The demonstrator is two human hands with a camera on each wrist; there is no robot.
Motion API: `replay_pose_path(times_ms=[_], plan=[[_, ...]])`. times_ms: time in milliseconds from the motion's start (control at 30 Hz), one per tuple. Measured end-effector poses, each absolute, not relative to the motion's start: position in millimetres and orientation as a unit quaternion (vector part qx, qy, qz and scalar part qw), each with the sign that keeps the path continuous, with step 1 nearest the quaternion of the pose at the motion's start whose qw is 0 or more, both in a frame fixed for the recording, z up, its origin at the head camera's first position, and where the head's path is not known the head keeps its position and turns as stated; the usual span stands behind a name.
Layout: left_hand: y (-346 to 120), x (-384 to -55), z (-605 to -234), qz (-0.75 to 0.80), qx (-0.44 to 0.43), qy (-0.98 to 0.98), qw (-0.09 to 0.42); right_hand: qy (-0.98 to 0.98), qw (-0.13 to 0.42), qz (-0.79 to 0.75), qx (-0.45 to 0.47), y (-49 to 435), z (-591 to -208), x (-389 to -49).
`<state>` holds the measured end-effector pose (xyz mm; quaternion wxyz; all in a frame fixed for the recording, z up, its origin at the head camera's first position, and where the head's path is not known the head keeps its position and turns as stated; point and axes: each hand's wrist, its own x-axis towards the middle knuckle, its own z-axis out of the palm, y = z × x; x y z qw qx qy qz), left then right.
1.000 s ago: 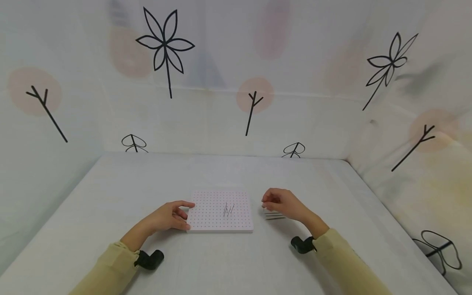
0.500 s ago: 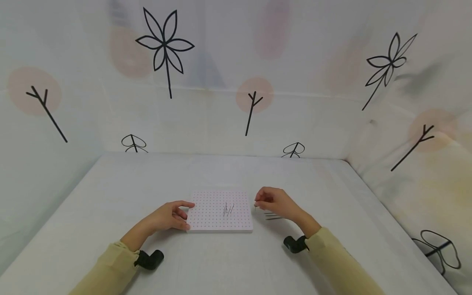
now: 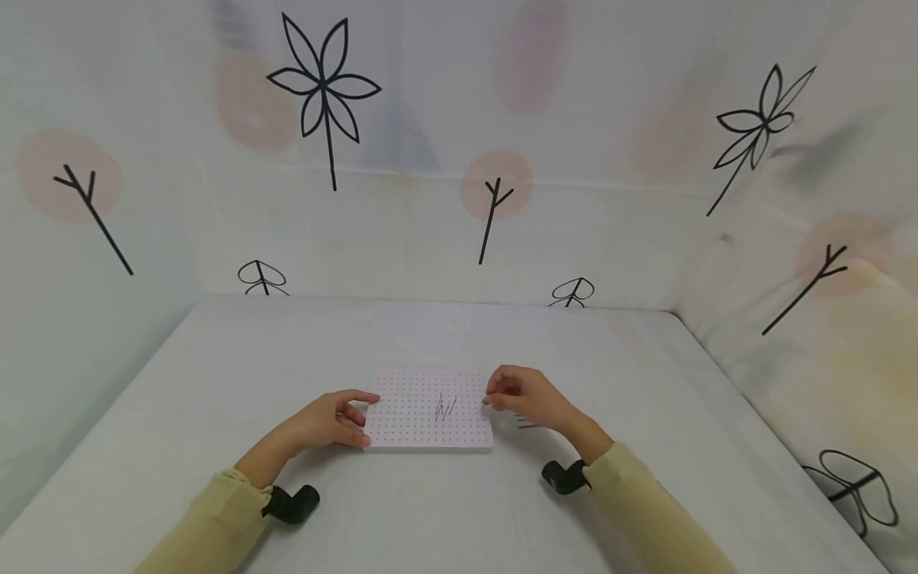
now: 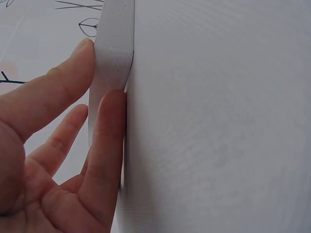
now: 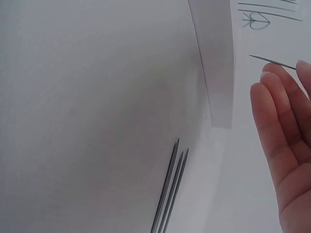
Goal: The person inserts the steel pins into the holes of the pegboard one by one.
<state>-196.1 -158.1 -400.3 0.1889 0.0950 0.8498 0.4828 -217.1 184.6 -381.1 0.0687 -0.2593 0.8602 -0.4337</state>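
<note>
A white board (image 3: 405, 426) with a grid of small holes lies flat on the table, with several thin metal needles (image 3: 445, 408) standing tilted in its right half. My left hand (image 3: 326, 418) rests against the board's left side, fingertips extended on its edge (image 4: 111, 63) in the left wrist view. Over at the board's right edge, my right hand (image 3: 527, 396) pinches one needle (image 5: 271, 60) between thumb and fingers, its pointed end sticking out. Beneath that hand, a few loose needles (image 5: 171, 184) lie side by side on the table, partly hidden in the head view.
The table is covered with a white cloth (image 3: 430, 510). A patterned fabric wall (image 3: 402, 231) with plant drawings stands behind it and along both sides. Black wrist mounts (image 3: 292, 505) sit on both sleeves.
My right hand has moved left from the loose needles to the board's right edge, bringing a needle along. The left hand and the board have stayed in place.
</note>
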Motion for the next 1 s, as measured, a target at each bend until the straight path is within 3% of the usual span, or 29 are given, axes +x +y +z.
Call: replay_pose_path(times_ms=[1000], plan=[[-159, -197, -403, 0.484, 0.093, 0.85, 0.187, 0.852, 0.07, -0.431, -0.29, 154, -383, -217]])
